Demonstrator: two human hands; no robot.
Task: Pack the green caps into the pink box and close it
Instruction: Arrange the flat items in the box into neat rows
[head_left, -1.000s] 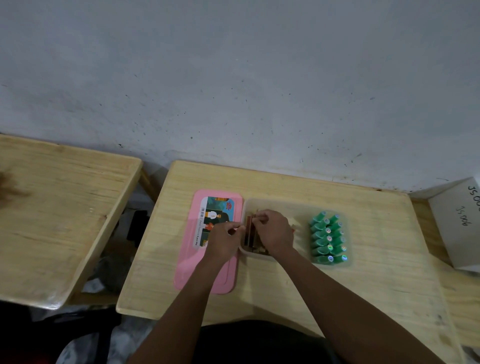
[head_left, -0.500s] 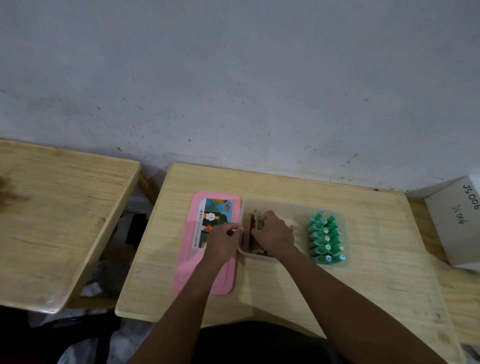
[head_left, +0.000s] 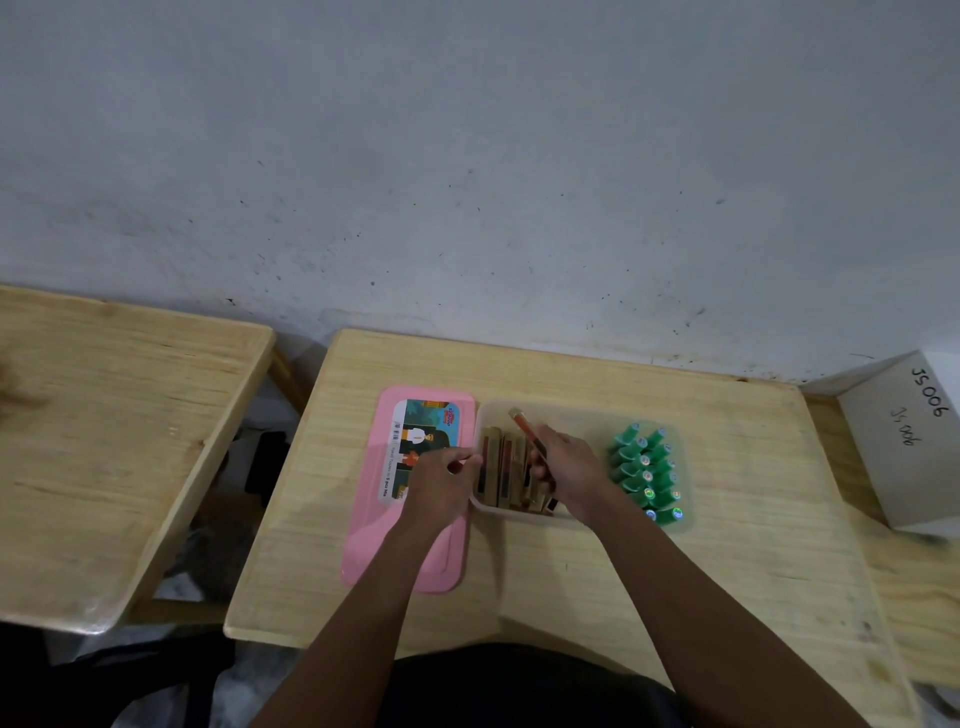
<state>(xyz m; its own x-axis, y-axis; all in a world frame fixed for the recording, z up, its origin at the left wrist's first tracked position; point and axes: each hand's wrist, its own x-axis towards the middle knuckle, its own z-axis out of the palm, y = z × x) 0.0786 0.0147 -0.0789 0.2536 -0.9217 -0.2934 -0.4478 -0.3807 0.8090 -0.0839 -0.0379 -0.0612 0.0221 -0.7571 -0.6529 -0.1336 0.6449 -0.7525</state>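
"Where did the green caps (head_left: 645, 472) sit at that point?"

"Already inside the translucent box (head_left: 582, 415), packed in two neat rows at its right end. The pink lid (head_left: 363, 525) lay flat on the wooden table (head_left: 571, 571) just left of the box, label side up, so nothing was closed."

"And the hands?"

"The right hand (head_left: 569, 470) was pinching a slim red-brown stick (head_left: 527, 435), its pale tip tilted up and away, above a row of similar brown and gold pieces (head_left: 506, 470) filling the left part of the box. The left hand (head_left: 441, 486) was curled at the box's left rim with fingertips drawn together; whether it gripped the rim or a small item could not be made out."

"How would the caps handle?"

"They looked like small, light, hard plastic, likely smooth and prone to rolling or tipping. A fingertip pinch on the sides of one cap seemed best. The lid appeared thin and a little flexible, best taken by its long edges and pressed down along the rim."

"Any writing?"

"The lid's sticker showed cartoon figures, a barcode and small print too fine to read. A white carton (head_left: 906, 447) at the far right carried handwritten 'JS006', with a fainter scrawl beneath that could not be made out."
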